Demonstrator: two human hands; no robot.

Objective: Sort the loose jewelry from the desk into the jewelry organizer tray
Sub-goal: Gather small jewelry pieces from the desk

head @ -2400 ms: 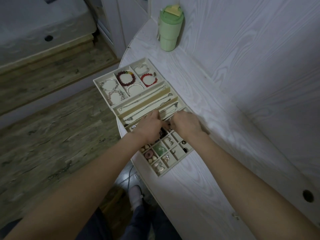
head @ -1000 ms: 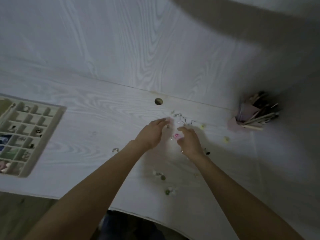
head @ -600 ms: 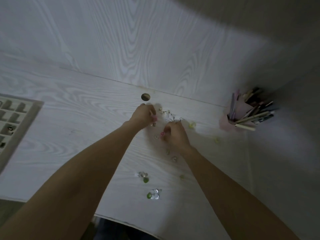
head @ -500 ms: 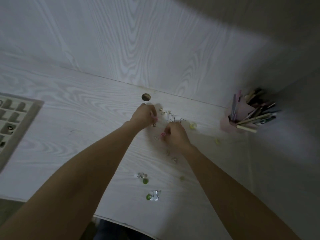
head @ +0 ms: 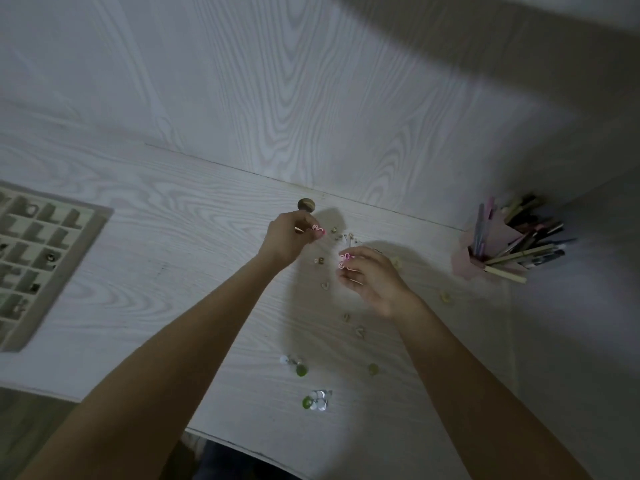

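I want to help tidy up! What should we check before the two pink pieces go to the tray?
1. Left hand pinches a pink piece: ok.
2. Right hand pinches the other pink piece: ok.
3. Organizer tray in view, at the left: ok.
4. Free compartment for the pair: cannot tell, too blurred.
5. Desk cleared of loose jewelry: not ok, several bits remain.

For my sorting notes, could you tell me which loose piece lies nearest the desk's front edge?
The silver-and-green sequin cluster; every other loose piece lies farther back.
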